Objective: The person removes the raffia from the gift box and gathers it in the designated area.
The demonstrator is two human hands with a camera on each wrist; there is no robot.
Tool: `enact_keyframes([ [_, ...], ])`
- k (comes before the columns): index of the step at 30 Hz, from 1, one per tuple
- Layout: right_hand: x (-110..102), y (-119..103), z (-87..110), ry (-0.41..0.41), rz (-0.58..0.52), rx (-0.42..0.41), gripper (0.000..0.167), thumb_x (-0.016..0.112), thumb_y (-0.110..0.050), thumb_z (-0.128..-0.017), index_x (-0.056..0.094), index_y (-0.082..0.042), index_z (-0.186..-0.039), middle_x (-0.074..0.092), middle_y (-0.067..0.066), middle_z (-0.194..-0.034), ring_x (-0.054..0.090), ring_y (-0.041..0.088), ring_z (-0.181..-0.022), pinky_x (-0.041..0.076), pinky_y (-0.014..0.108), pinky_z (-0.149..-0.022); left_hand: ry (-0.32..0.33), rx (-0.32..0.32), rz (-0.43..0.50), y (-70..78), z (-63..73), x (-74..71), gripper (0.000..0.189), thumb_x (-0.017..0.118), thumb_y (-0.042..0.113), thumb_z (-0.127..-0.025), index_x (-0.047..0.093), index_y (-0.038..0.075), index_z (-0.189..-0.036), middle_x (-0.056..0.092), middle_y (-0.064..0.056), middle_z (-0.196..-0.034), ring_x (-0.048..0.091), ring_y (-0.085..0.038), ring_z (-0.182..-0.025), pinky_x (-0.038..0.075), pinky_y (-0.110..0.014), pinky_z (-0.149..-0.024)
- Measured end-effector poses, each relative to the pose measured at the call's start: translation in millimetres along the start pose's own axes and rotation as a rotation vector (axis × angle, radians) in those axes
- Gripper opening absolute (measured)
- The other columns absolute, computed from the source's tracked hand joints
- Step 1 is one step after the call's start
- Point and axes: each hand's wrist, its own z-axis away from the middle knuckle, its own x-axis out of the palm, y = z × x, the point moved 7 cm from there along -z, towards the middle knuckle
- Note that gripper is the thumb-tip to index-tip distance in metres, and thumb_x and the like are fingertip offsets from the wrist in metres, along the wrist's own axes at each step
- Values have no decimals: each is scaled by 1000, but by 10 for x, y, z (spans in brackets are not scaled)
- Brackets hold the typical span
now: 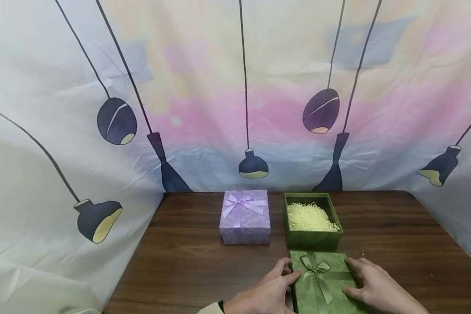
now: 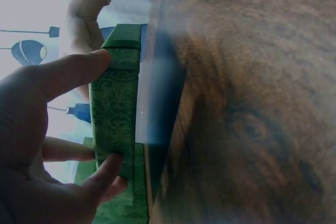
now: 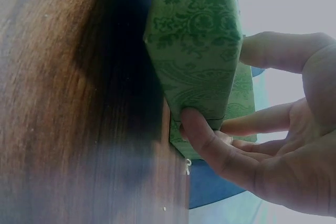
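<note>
A green patterned box lid with a satin ribbon and bow lies between both hands at the front of the table. My left hand grips its left side, thumb and fingers spread along the edge. On the opposite side my right hand holds the lid by its edge. Both wrist views show fingers on the lid's side walls, with a dark shadow on the wood beneath. Just behind the lid stands the uncovered green box, filled with pale yellow shredded paper.
A lilac gift box with its lid on and a ribbon bow stands left of the green box. The dark wooden table ends at a hanging cloth printed with lamps. Small pale specks lie on the wood at right.
</note>
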Motion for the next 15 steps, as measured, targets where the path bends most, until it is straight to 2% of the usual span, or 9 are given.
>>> enact_keyframes([
  [3,20,3,2,-5,6,12,86,80,-45,-74,50,9,-134,67,4,-89,36,60,-127,39,68,-94,-18,-16,18,-15,18,34,91,79,49,-77,40,10,-149,27,-15,-150,42,-18,-129,47,-23,-91],
  [6,18,3,14,9,29,6,85,81,-44,-73,52,9,-133,69,8,-93,38,60,-126,39,68,-93,-15,0,1,-6,5,58,90,78,50,-77,40,11,-149,27,-17,-149,41,-20,-131,47,-25,-91],
  [9,9,1,20,27,49,-5,83,82,-44,-72,54,9,-131,69,14,-109,39,61,-124,39,68,-93,-5,30,-14,5,-14,70,89,79,49,-77,41,9,-148,28,-19,-148,44,-19,-128,47,-22,-90],
  [12,24,-10,9,20,50,-6,83,81,-44,-72,54,8,-131,68,13,-109,38,61,-125,38,69,-93,8,34,-33,-1,-5,80,90,79,49,-77,42,7,-147,29,-18,-146,45,-17,-125,46,-20,-90],
  [15,31,-14,1,29,55,-11,83,82,-44,-72,54,8,-131,68,13,-108,41,59,-124,40,68,-93,10,30,-14,-7,1,77,90,79,48,-77,42,6,-147,28,-18,-146,45,-15,-125,46,-20,-89],
])
